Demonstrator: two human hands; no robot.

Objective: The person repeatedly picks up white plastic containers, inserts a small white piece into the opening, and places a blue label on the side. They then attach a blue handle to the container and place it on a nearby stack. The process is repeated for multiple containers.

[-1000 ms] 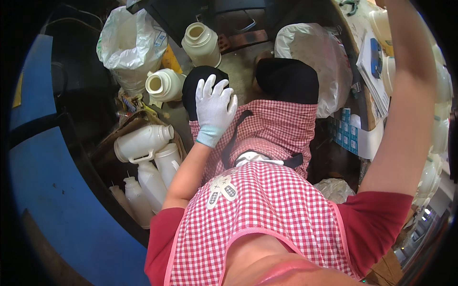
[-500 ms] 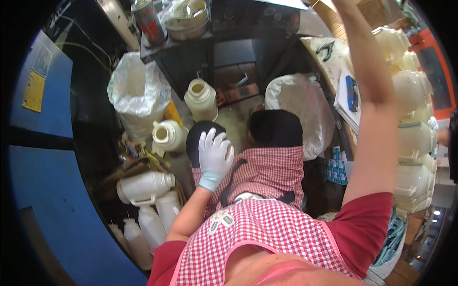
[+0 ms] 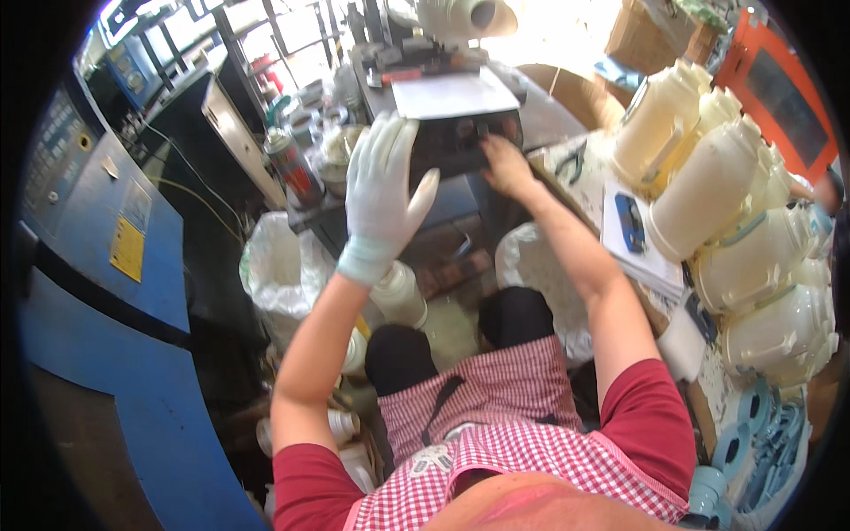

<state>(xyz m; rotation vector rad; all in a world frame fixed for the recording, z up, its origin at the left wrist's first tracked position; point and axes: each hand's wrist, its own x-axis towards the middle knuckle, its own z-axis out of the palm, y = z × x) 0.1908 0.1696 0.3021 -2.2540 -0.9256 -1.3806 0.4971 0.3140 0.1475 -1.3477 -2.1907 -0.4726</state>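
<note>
- Black machine stands on the desk straight ahead of the seated person, with a white sheet lying on its top.
- Blue cabinet fills the person's left side, a yellow label stuck on its face.
- Cream plastic jugs are stacked in a heap at the right, a white booklet just beside them.
- White bags sit on the floor either side of the knees; a cream jug stands between them.
- Red checked apron covers the lap.
- Left hand, in a white glove, is raised in front of the machine, fingers spread and released, grasping nothing.
- Right hand, bare, rests on the machine's front right edge; whether its fingers are clenched on it I cannot tell.
</note>
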